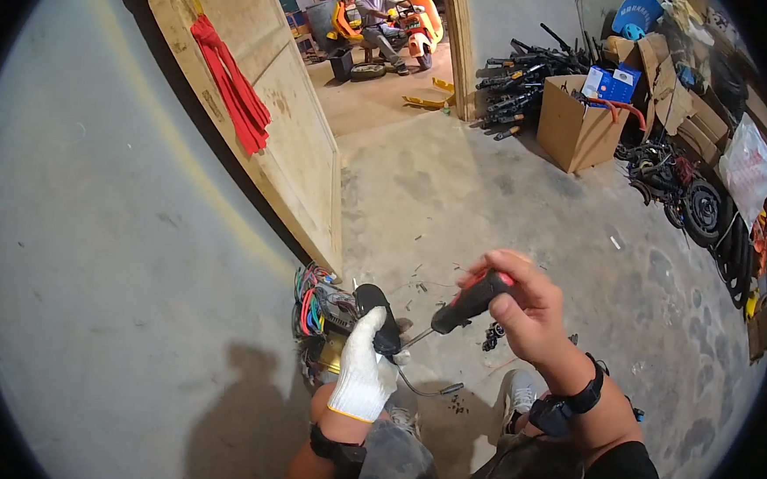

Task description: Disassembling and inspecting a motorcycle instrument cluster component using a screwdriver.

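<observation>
My left hand (362, 374), in a white knit glove, grips a black elongated device (377, 316) with a rounded top. From its lower end a thin dark cable (427, 388) runs out to a small plug. In my bare right hand (533, 314) is a screwdriver (467, 308) with a black and red handle, thumb and fingers around the grip. Its metal shaft slants down to the left toward the lower end of the device. Whether the tip sits in a screw is too small to make out.
Bundled coloured wires (311, 301) and parts lie beside my left arm at the wall. A wooden door (273, 101) with a red cloth (230, 85) stands open. A cardboard box (579, 124) and heaped parts line the right. Beyond the doorway, a person (379, 20) sits near an orange scooter (420, 22).
</observation>
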Action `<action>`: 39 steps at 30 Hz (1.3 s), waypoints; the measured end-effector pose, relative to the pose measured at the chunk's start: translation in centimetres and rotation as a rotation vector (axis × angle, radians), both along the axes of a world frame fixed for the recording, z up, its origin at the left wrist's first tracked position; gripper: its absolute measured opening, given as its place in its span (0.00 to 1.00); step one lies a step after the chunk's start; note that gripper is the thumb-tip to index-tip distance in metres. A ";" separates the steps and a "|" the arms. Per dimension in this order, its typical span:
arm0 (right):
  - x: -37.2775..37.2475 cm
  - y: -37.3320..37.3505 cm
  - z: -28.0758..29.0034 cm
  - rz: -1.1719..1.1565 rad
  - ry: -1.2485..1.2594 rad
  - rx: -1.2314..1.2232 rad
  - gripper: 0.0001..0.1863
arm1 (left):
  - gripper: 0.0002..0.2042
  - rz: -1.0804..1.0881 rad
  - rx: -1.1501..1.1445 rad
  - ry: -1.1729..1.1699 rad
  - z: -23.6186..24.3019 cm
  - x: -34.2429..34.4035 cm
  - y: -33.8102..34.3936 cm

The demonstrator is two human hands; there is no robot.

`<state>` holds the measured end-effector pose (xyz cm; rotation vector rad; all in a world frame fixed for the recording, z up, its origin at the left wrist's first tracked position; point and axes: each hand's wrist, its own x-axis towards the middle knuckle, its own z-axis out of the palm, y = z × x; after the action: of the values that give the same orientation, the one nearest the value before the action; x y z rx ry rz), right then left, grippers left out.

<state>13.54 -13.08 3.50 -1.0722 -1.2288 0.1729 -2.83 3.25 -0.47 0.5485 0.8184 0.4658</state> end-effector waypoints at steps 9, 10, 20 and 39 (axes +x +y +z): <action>-1.2 0.5 1.0 0.080 0.196 0.013 0.29 | 0.16 -0.041 0.002 -0.030 -0.7 -0.8 0.6; -0.6 0.2 0.4 0.108 0.103 -0.011 0.30 | 0.16 -0.046 -0.006 -0.026 -0.8 -1.0 0.8; -1.6 0.9 0.5 0.034 0.107 0.022 0.32 | 0.16 -0.057 -0.026 -0.055 -0.9 -1.0 0.9; -1.9 1.4 1.7 0.038 0.367 0.034 0.28 | 0.16 -0.039 -0.015 -0.036 -1.0 -1.0 1.3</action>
<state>11.65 -11.65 5.19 -0.9385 -0.9178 0.3611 -3.84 4.53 -1.50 0.5395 0.7745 0.4321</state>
